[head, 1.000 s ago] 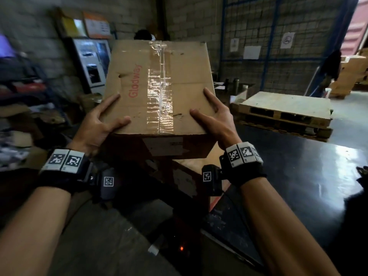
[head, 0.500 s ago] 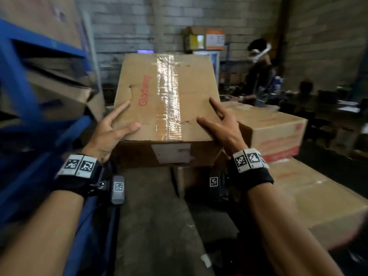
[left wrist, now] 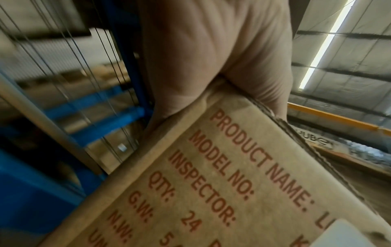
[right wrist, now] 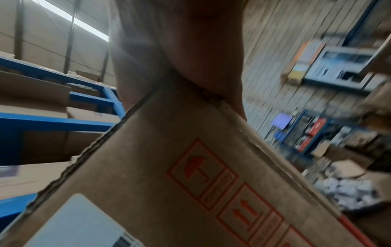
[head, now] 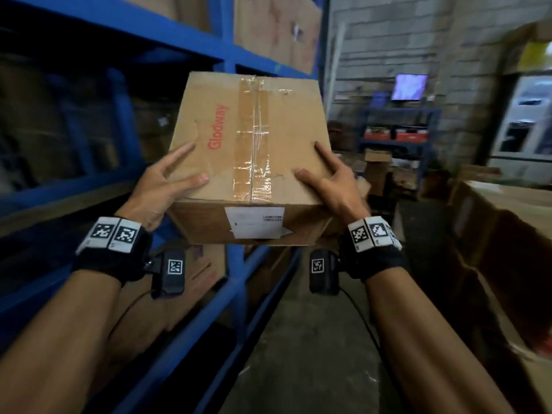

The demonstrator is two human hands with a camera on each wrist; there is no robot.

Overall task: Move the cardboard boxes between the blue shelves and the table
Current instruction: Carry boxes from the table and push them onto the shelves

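Note:
I carry a taped cardboard box (head: 251, 138) printed "Glodway" at chest height, in front of the blue shelves (head: 227, 55). My left hand (head: 167, 186) grips its near left corner, thumb and forefinger on top. My right hand (head: 331, 183) grips the near right corner the same way. The other fingers of both hands are hidden behind the box. In the left wrist view my left hand (left wrist: 211, 50) wraps the edge of the box (left wrist: 211, 192) above its red printed lines. In the right wrist view my right hand (right wrist: 180, 41) clasps a corner of the box (right wrist: 169, 183).
Other cardboard boxes (head: 277, 22) fill the shelf levels on the left. Large cartons (head: 507, 234) stand close on the right. A narrow strip of concrete floor (head: 298, 339) runs between them. A small blue rack (head: 397, 130) and a screen (head: 408, 86) stand against the back wall.
The view has swung left, away from the dark table and pallet, until the blue shelves fill the left side. The box has stayed in both hands with the same grip.

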